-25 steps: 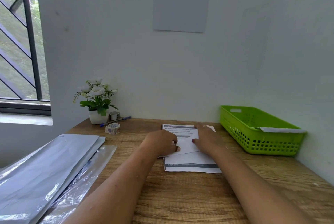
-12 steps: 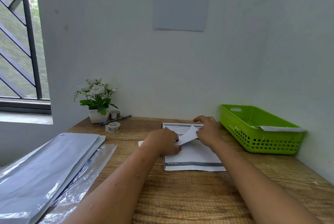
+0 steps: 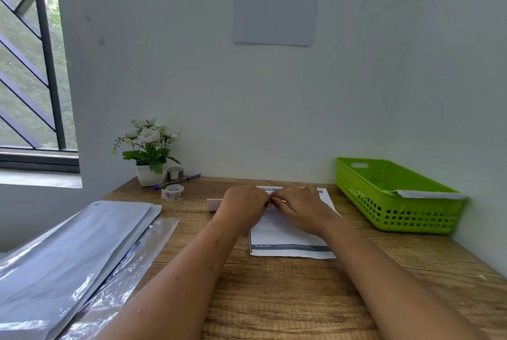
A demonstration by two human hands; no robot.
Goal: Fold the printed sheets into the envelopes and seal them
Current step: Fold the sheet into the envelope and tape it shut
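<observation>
The white flap the right hand (image 3: 304, 210) lifted a moment ago is gone from sight, and both hands now meet at the 12 o'clock end of the sheet (image 3: 288, 235), which lies flat on the surface (image 3: 274, 298). Both sets of fingers are bent, tips touching; whether they pinch paper I cannot tell. A white edge (image 3: 215, 204), perhaps an envelope, shows at 9 o'clock of the left hand (image 3: 242, 206), so I'd judge nothing sealed yet.
</observation>
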